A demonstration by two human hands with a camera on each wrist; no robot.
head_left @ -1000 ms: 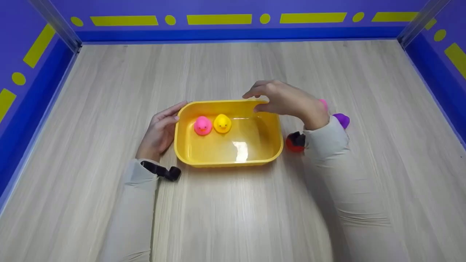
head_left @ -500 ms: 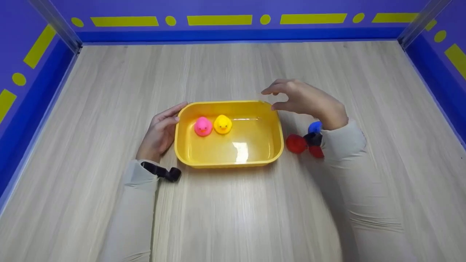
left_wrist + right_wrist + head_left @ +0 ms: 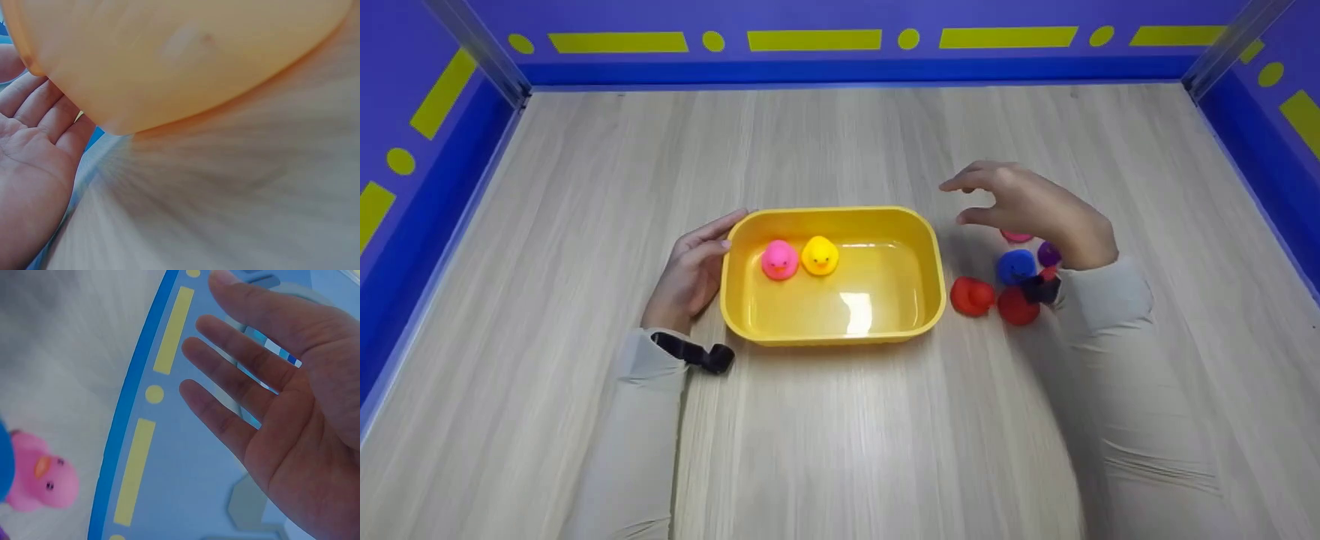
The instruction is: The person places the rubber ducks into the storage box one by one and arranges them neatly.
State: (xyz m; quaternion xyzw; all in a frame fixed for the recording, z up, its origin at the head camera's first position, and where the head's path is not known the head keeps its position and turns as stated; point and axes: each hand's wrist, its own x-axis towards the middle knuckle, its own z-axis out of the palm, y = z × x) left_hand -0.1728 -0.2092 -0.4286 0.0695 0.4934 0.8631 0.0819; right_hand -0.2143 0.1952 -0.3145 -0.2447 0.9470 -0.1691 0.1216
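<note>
A yellow plastic basin [image 3: 832, 339] stands on the table with a pink rubber duck [image 3: 780, 260] and a yellow rubber duck [image 3: 820, 256] side by side in its left half. My left hand [image 3: 690, 266] holds the basin's left end, thumb at the rim and fingers along the outside near the far corner; the basin wall hides some fingertips in the left wrist view. To the right of the basin my right hand [image 3: 1035, 206] hovers with nothing in it, its fingers spread in the right wrist view. Below it are a blue duck [image 3: 1017, 267] and another pink duck [image 3: 42, 472].
Beside the basin's right end lie a red duck [image 3: 972, 296] and another red toy [image 3: 1018, 307]. A purple toy [image 3: 1048, 253] is partly hidden by my right wrist. Purple-blue walls [image 3: 825, 15] with yellow marks border the table [image 3: 840, 435].
My right hand has moved right, from over the basin's far right corner to above the toys, uncovering more of them. The left hand and the two ducks inside the basin have stayed put.
</note>
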